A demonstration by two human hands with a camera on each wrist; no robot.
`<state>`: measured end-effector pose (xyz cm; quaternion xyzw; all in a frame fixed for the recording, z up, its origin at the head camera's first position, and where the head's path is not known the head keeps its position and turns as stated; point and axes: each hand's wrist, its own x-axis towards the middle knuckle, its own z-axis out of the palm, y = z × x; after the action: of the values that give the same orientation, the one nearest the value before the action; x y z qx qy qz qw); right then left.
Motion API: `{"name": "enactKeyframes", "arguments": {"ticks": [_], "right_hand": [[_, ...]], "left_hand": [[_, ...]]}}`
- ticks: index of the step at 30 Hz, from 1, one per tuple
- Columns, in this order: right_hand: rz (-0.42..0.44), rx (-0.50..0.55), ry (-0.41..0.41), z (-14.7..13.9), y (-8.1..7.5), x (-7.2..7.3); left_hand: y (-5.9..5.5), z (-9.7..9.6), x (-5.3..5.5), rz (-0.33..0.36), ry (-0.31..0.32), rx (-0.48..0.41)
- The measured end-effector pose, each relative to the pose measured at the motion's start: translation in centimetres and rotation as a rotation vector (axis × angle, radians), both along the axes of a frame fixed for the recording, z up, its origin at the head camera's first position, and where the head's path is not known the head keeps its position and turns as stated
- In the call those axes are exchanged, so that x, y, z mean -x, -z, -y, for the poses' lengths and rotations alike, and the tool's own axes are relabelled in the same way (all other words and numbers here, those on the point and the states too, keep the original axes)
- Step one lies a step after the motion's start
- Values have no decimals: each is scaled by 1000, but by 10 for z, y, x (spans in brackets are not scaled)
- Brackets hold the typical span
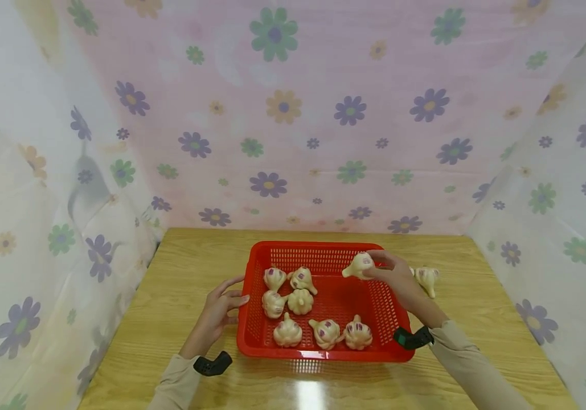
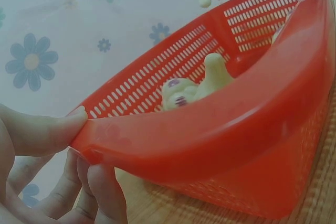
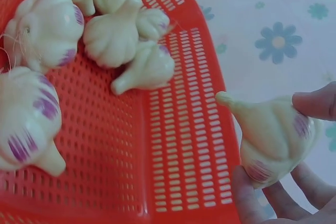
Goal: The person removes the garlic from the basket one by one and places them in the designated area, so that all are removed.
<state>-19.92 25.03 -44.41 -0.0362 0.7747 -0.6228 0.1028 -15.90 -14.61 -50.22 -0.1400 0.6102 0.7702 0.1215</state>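
- Garlic bulb (image 1: 359,266), apparently a moulded imitation: stood out as probably light, stiff and hard to break; its smooth skin looked slightly slippery.
- Hold: best taken round the fat body, thumb opposing fingers; the narrow neck offered a lesser grip.
- Appearance: cream, glossy, lobed, with streaky purple patches and a tapering stem, which pointed left in the head view.
- Location: above the right-hand end of the red plastic basket (image 1: 334,356), held in the air.
- Right hand (image 1: 396,279): pinched the bulb's body between thumb and fingers.
- Left hand (image 1: 218,312): pinched the basket's rim, thumb above, fingers below.
- Companions: seven similar bulbs (image 1: 300,302) lay inside the basket.
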Motion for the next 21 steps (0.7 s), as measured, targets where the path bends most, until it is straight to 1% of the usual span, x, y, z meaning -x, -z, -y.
{"name": "enactKeyframes", "arguments": {"ticks": [6, 10, 12, 18, 21], "right_hand": [[39, -15, -10, -15, -10, -3], [36, -41, -21, -24, -16, -4], [22, -72, -22, -29, -19, -4], [5, -121, -27, -45, -21, -3], [14, -110, -35, -51, -23, -4]], "left_hand": [[-1, 1, -2, -16, 17, 10], [-3, 1, -2, -12, 17, 19], [-3, 1, -2, -11, 12, 22], [-4, -1, -2, -10, 9, 26], [-3, -1, -2, -7, 5, 22]]}}
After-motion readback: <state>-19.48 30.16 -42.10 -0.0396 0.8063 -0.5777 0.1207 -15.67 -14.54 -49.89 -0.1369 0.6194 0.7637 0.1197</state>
